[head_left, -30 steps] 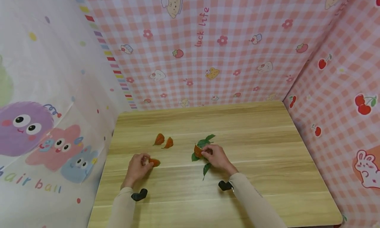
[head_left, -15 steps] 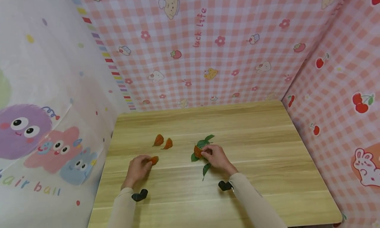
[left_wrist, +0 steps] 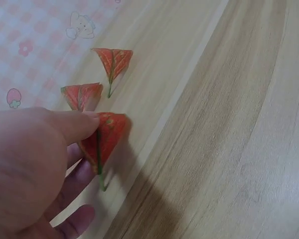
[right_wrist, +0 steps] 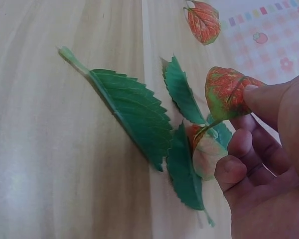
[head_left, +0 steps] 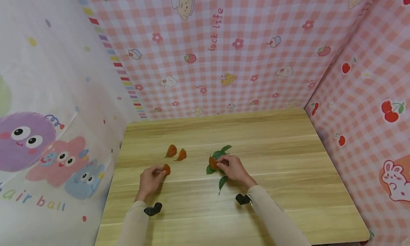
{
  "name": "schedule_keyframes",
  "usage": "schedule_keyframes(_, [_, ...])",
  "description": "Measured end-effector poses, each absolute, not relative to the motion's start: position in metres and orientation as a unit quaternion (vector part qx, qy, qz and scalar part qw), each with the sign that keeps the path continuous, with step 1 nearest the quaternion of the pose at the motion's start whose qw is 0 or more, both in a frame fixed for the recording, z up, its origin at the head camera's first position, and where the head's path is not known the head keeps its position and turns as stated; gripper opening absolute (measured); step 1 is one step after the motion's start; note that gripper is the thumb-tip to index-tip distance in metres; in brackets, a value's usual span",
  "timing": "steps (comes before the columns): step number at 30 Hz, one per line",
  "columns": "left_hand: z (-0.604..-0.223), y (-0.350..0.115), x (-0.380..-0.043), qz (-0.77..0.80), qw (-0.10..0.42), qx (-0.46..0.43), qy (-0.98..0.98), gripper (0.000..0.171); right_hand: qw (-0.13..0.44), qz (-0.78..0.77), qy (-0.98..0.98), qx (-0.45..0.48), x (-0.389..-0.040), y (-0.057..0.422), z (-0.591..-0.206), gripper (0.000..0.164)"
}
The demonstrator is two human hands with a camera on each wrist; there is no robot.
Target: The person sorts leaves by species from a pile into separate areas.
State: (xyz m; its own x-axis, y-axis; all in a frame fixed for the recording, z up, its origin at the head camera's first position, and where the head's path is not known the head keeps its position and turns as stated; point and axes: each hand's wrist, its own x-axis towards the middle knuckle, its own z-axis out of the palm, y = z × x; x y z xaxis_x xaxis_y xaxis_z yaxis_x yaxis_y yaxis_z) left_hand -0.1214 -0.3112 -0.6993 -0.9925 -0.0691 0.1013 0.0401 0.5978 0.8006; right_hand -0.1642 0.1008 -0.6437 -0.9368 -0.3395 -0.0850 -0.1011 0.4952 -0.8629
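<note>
My left hand (head_left: 150, 182) pinches an orange-red leaf (left_wrist: 109, 139) between thumb and fingers, its green stem pointing down in the left wrist view. Just beyond it on the table lie two more orange-red leaves (head_left: 171, 150). Near the table's middle, my right hand (head_left: 234, 169) holds another orange-red leaf (right_wrist: 229, 94), mottled with green, by its edge. Below that leaf are several green serrated leaves (right_wrist: 129, 109). Among them, a pale-backed leaf with a reddish edge (right_wrist: 208, 157) shows in the right wrist view, partly covered by the fingers.
Everything lies on a wood-grain table (head_left: 272, 139). Behind it hangs a pink checked cloth (head_left: 205, 71), with a similar cloth on the right and a white cartoon sheet (head_left: 83, 107) on the left. Black wrist devices (head_left: 153, 209) sit at both wrists.
The left hand has shifted slightly, and its leaf has turned from lying sideways to pointing more away from me. The right hand and its leaf stay almost where they were.
</note>
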Motion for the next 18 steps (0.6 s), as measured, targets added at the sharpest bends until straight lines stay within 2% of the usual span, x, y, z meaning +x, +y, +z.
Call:
schedule_keyframes(4, [-0.725,-0.319,-0.131,-0.444,0.079,0.029,-0.892,0.022,0.118,-0.482,0.856,-0.146,-0.167,0.098,-0.641,0.012])
schedule_keyframes(7, [-0.724,-0.319,-0.131,-0.459,0.085,0.029,-0.884,0.021,0.114,-0.472,0.857,-0.174,-0.171,0.096,-0.638,0.012])
schedule_keyframes(14, [-0.692,-0.304,-0.122,-0.467,0.073,0.033,-0.881,0.026,0.126,-0.429,0.865,-0.226,-0.184,0.082,-0.629,0.014])
schedule_keyframes(18, [-0.700,-0.308,-0.125,-0.469,0.072,0.031,-0.880,0.026,0.148,-0.400,0.869,-0.251,-0.194,0.070,-0.624,0.018])
